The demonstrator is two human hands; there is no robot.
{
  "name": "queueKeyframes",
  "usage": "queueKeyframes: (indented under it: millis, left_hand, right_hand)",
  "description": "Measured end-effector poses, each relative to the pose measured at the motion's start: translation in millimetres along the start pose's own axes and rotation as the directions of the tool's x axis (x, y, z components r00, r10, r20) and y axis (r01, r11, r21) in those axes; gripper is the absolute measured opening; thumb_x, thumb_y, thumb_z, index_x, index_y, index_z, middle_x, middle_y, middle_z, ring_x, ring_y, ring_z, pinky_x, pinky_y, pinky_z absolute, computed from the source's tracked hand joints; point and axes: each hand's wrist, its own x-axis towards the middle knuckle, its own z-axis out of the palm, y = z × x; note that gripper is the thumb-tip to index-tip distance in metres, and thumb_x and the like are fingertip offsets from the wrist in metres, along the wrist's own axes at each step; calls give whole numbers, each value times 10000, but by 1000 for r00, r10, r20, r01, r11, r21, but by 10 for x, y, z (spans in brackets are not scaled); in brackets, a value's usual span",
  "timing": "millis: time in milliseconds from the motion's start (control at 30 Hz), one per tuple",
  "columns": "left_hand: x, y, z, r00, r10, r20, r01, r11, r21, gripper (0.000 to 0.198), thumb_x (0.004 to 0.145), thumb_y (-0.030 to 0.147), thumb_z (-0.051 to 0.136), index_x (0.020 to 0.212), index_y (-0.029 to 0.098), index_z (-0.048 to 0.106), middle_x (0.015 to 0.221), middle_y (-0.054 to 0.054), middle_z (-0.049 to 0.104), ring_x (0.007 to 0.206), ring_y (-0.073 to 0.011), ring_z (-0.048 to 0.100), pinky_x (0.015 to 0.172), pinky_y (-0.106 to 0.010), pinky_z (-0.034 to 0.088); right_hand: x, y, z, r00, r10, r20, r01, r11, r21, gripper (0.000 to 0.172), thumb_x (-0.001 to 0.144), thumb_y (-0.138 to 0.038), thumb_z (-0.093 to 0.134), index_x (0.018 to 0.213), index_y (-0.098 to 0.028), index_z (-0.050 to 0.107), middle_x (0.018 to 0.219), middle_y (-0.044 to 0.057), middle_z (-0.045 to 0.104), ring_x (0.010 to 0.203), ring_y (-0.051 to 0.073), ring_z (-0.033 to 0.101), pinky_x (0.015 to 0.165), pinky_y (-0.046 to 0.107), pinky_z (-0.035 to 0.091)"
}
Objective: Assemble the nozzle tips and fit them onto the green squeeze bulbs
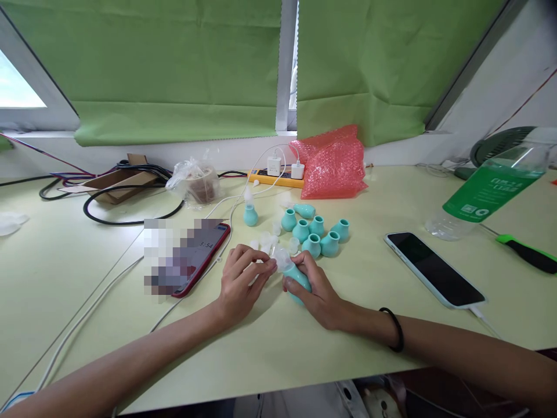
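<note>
My right hand is wrapped round a teal rubber bulb lying on the pale green table. My left hand pinches a clear plastic tip at the bulb's mouth. Just beyond my hands lie several loose clear tips and a cluster of several open teal bulbs. One bulb with a tip fitted stands upright to the left of the cluster.
A red phone lies left of my hands on a white cable. A second phone lies at the right, beside a tilted green-labelled bottle. Pink bubble wrap, a power strip, black cables and a bagged tape roll line the back.
</note>
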Motion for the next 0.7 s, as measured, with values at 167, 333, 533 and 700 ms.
queueKeyframes:
  millis: [167, 333, 533, 700]
  left_hand:
    - [4, -65, -1, 996, 75, 49, -82, 985, 154, 136, 677, 65, 604, 742, 170, 547, 679, -31, 603, 654, -148, 452, 573, -298, 373]
    - [21, -89, 9, 990, 123, 62, -134, 961, 243, 137, 676, 86, 597, 769, 173, 547, 663, -24, 602, 661, -157, 466, 586, -304, 358]
    - [75, -63, -5, 962, 266, 56, -271, 921, 279, 138, 647, 90, 621, 700, 166, 519, 594, -8, 595, 645, -162, 477, 552, -286, 346]
    - [101, -60, -17, 971, 228, 72, -238, 940, 244, 142, 643, 76, 614, 700, 163, 519, 601, -12, 608, 635, -158, 480, 564, -292, 369]
  right_hand:
    - [17, -12, 2, 998, 55, -1, -55, 998, 19, 139, 810, -302, 413, 860, -207, 326, 760, -8, 449, 680, 129, 443, 641, 283, 378]
    - [19, -34, 5, 998, 70, 2, -70, 997, 12, 135, 808, -303, 412, 847, -207, 325, 713, -21, 412, 631, 118, 417, 582, 256, 368]
    - [16, -51, 7, 999, 49, -22, -49, 999, -16, 128, 805, -294, 409, 828, -210, 315, 672, -34, 389, 595, 113, 386, 562, 251, 341]
    - [17, -29, 25, 994, 100, -35, -96, 991, 95, 140, 793, -313, 433, 818, -208, 343, 718, -22, 445, 647, 120, 428, 618, 262, 365]
